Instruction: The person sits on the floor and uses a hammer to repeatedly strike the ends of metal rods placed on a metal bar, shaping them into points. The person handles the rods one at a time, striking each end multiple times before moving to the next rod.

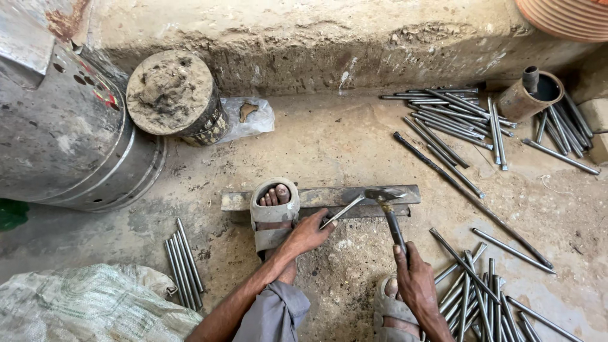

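Hammering step: left hand (308, 234) pinches thin rod (342, 211) on steel bar (329, 197); right hand (413, 277) clamps hammer (387, 206), head seemingly touching rod. Next: square strike.

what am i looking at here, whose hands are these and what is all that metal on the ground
There is one picture, taken by a camera on a person's head looking down at their own two bare hands. They work at ground level on a dusty concrete floor. The left hand holds a thin metal rod against a flat steel bar, which their sandalled foot pins down. The right hand has its grip shut on a hammer, its head at the rod's end. Loose rods lie in piles to the right, further back, and at the left. A metal drum and a sack sit at the left.
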Available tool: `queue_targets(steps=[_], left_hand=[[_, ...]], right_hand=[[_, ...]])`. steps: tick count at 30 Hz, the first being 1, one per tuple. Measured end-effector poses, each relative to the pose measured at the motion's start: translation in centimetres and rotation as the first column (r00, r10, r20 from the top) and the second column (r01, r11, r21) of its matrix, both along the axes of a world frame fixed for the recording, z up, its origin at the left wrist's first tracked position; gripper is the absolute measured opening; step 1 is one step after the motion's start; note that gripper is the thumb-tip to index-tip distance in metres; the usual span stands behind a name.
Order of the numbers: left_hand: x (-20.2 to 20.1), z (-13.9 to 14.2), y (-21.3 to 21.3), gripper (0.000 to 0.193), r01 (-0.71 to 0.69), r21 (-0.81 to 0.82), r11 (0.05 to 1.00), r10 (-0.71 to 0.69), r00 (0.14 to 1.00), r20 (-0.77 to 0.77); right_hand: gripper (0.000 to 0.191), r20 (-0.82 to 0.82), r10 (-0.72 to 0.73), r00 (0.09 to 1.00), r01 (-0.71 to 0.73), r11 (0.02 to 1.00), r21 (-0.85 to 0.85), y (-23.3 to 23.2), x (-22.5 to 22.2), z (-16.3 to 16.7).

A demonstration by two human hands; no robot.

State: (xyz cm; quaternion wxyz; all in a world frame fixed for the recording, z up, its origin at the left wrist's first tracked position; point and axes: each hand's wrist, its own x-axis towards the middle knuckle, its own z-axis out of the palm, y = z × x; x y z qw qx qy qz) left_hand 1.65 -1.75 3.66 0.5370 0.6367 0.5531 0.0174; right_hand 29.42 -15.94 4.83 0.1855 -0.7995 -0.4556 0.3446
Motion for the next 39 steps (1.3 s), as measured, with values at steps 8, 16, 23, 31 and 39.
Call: queue_targets(steps=[8, 16, 23, 31, 39], left_hand=[[-0.1, 0.8, 0.3, 0.062, -0.023, 0.087, 0.996, 0.019, 0.999, 0.046], [-0.1, -0.8, 0.2, 0.062, 0.005, 0.010, 1.000, -0.005, 1.000, 0.004], [0.0, -0.8, 0.3, 0.062, 0.005, 0.073, 0.997, -0.008, 0.999, 0.040], [0.0, -1.2, 0.3, 0.062, 0.015, 0.026, 1.000, -0.014, 0.999, -0.036], [-0.2, -2.2, 0.7, 0.053, 0.048, -0.035, 0.998, -0.050, 0.998, -0.045]], right_hand=[[0.053, 0.043, 0.109, 0.993, -0.102, 0.985, -0.140, 0.8, 0.1, 1.7], [0.048, 0.095, 0.017, 0.995, -0.053, 0.920, 0.389, -0.4, 0.4, 4.6], [0.044, 0.060, 0.059, 0.996, -0.055, 0.996, -0.076, 1.5, -1.7, 2.5], [0.044, 0.054, -0.028, 0.998, 0.017, 0.981, 0.191, -1.4, -0.1, 2.3], [0.039, 0.043, 0.221, 0.974, -0.219, 0.975, -0.040, 0.3, -1.8, 1.6]])
